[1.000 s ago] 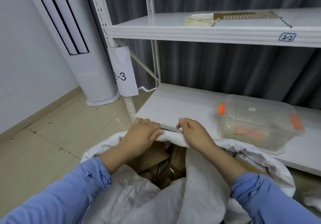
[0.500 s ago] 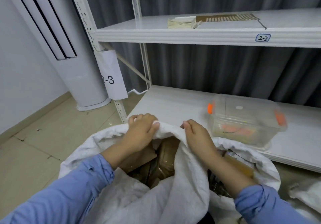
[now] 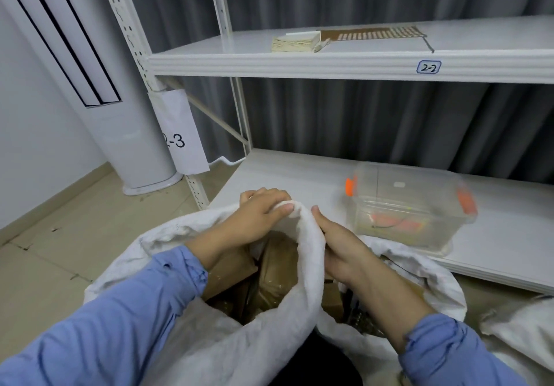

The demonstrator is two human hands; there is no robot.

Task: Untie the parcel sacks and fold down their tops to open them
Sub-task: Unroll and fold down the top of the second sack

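Two hands, close together, clamp the far rim of the white sack [image 3: 254,349] — left hand [image 3: 263,214] curled over it, right hand [image 3: 338,249] pinching the fold beside. Brown parcels [image 3: 277,271] show inside; a low shelf [image 3: 299,172] lies just beyond. Best to roll the rim outward evenly, spreading the hands — no yanking.
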